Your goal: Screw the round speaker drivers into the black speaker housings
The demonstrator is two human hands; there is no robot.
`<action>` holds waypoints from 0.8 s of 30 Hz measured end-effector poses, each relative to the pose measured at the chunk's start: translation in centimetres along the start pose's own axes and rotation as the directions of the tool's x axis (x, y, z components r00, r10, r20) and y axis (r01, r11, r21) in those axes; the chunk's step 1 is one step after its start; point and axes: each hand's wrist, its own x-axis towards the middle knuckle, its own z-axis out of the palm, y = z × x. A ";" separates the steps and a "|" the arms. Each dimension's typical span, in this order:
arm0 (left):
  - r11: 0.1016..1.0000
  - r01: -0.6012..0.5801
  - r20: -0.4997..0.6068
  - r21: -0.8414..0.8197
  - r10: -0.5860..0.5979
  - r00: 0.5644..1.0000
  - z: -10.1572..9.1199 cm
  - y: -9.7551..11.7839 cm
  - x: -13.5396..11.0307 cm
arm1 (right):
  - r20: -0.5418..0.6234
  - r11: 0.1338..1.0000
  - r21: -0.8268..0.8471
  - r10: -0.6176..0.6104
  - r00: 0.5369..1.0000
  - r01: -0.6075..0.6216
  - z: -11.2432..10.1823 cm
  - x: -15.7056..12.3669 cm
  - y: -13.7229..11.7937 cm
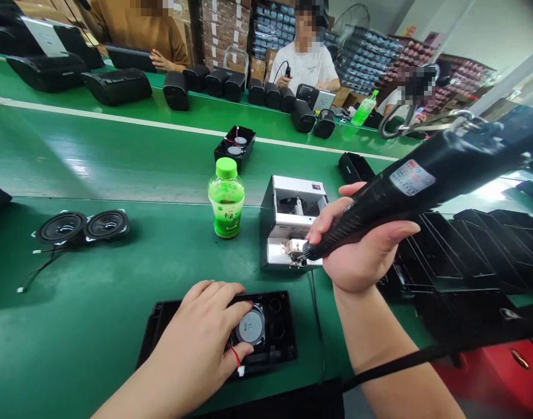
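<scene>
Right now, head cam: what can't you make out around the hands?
Head view:
Black speaker housing: left hand hides its left part and part of the speaker driver.
Electric screwdriver: right hand hides its grip; its rear end runs off the right edge.
Screwdriver tip: too small to read against the screw feeder.

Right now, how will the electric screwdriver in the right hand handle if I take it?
Likely stiff: the electric screwdriver looks like one rigid black body. Probably heavier toward its thick rear end, so it may feel top-heavy. The metal hook there suggests it hangs from something, so expect some pull or swing on release.
</scene>
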 end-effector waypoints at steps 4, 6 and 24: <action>1.000 0.009 0.003 0.009 -0.009 1.000 0.3 0.0 0.1 | 0.078 0.999 0.036 -0.018 0.997 0.015 0.4 -0.6 0.0; 1.000 -0.005 -0.010 0.023 0.006 1.000 0.4 0.0 -0.1 | 0.103 0.998 0.054 -0.038 0.994 0.032 0.5 -0.8 0.0; 0.974 0.165 -0.228 -0.154 -0.197 0.953 1.0 -8.7 -10.8 | 0.206 0.886 0.332 0.267 0.941 -0.324 4.4 -5.3 -6.7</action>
